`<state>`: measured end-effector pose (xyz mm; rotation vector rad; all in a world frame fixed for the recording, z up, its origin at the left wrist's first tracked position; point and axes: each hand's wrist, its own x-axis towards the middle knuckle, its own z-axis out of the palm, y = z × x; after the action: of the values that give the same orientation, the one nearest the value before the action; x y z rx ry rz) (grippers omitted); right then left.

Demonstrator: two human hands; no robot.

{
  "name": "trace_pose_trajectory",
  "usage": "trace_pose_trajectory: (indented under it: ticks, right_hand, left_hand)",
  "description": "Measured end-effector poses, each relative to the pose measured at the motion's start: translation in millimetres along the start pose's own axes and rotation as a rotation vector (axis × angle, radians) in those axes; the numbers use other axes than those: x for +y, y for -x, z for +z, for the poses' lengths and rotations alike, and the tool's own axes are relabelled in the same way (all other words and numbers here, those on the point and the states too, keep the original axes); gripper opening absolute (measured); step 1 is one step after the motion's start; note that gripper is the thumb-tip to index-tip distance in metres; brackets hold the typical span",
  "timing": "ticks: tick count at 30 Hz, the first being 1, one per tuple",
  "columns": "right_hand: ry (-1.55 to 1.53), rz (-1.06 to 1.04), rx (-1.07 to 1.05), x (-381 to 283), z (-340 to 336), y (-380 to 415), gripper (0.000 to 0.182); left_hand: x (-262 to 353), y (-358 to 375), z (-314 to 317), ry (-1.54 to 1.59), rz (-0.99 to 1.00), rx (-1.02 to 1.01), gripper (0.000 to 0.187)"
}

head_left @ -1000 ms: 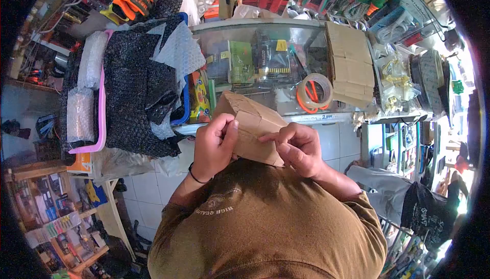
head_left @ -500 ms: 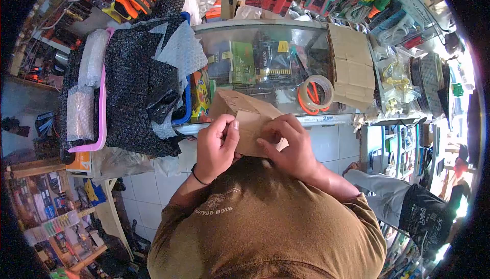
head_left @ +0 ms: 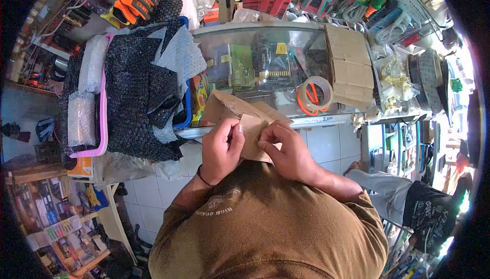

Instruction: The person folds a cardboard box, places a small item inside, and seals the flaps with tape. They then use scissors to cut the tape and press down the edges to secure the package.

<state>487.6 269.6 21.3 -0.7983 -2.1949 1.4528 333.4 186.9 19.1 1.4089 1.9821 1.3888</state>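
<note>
A piece of brown cardboard (head_left: 251, 135), folded like a small box with angled flaps, is held close to my chest at the front edge of the glass counter. My left hand (head_left: 222, 147) grips its left side, thumb and forefinger pinched at a flap's upper corner. On the opposite side, my right hand (head_left: 287, 150) pinches the right edge between thumb and curled fingers. The far part of the cardboard rises toward the counter, and its underside is hidden.
On the glass counter (head_left: 240, 94) lie a roll of clear tape (head_left: 329, 100) and orange-handled scissors (head_left: 301, 106). Flattened cardboard (head_left: 352, 70) is to the right. Black bubble wrap (head_left: 127, 90) fills the left, beside a pink-rimmed tray (head_left: 103, 126). Another person (head_left: 390, 192) is at right.
The cardboard has tilted, and its far flaps look more spread. My left hand has shifted slightly right; my right hand's fingers have closed to a tighter pinch at the edge.
</note>
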Motion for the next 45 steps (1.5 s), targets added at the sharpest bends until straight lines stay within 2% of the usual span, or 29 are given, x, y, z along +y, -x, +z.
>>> trace_pose_trajectory:
  ticks: [3,5,10,12,13,19,21,22,24,25,27,29,33,35,37,39,40,42,44,45]
  right_hand:
    - [-0.088,0.071,-0.020,-4,-1,1,0.008]
    - [-0.203,0.247,-0.058,-12,-4,0,0.013]
    - [-0.431,0.334,-0.162,-9,-11,-1,0.014]
    - [-0.497,0.338,-0.201,-9,-13,-2,0.014]
    - [-0.581,0.370,-0.212,-11,-14,-2,0.014]
    - [-0.895,0.469,-0.247,-4,-12,-1,0.015]
    - [-0.961,0.481,-0.267,-4,-13,-1,0.015]
    - [-1.018,0.488,-0.287,-4,-15,-1,0.017]
    - [-1.076,0.494,-0.310,-4,-17,-1,0.021]
    - [-1.062,0.520,-0.286,-4,-17,-1,0.023]
    - [-1.054,0.543,-0.258,-1,-17,1,0.025]
    - [-1.095,0.569,-0.194,9,-13,3,0.026]
    - [-1.143,0.542,-0.197,20,-13,5,0.030]
    - [-1.211,0.418,-0.280,22,-13,4,0.030]
    - [-1.203,0.439,-0.257,16,-19,5,0.030]
    - [-1.199,0.459,-0.231,17,-23,6,0.030]
    - [-1.205,0.377,-0.233,19,-26,8,0.032]
    - [-1.221,0.289,-0.219,24,-31,9,0.035]
    - [-1.205,0.134,-0.170,27,-40,9,0.026]
    - [-1.215,0.131,-0.144,31,-43,12,0.026]
  left_hand:
    - [0,0,1,0.028,0.007,-0.005,0.009]
    - [-2,-2,1,0.040,0.043,-0.008,0.009]
    - [-4,-2,1,0.037,0.101,-0.023,0.012]
    - [-1,-1,-3,0.057,-0.055,-0.134,0.017]
    - [-1,0,-4,0.056,-0.056,-0.134,0.017]
    - [-10,-2,-4,0.196,0.095,-0.172,0.037]
    - [-3,-6,-9,0.186,0.148,-0.298,0.048]
    - [-4,-8,-11,0.185,0.149,-0.298,0.048]
    - [-8,-12,-13,0.060,0.322,-0.354,0.049]
    - [-8,-12,-13,0.058,0.322,-0.357,0.049]
    - [-7,-9,-13,0.044,0.166,-0.394,0.044]
    - [-4,-10,-11,0.014,0.176,-0.382,0.040]
    - [-3,-12,-5,-0.030,0.255,-0.335,0.035]
    - [1,-15,-3,-0.033,0.243,-0.345,0.033]
    - [1,-16,-2,-0.040,0.229,-0.359,0.032]
    - [-5,-18,-1,-0.190,0.336,-0.320,0.022]
    - [-3,-20,-1,-0.195,0.341,-0.334,0.022]
    - [3,-25,1,-0.247,0.290,-0.178,0.014]
    - [1,-26,-4,-0.226,0.245,-0.168,0.013]
    - [-1,-30,-6,-0.203,0.194,-0.143,0.013]
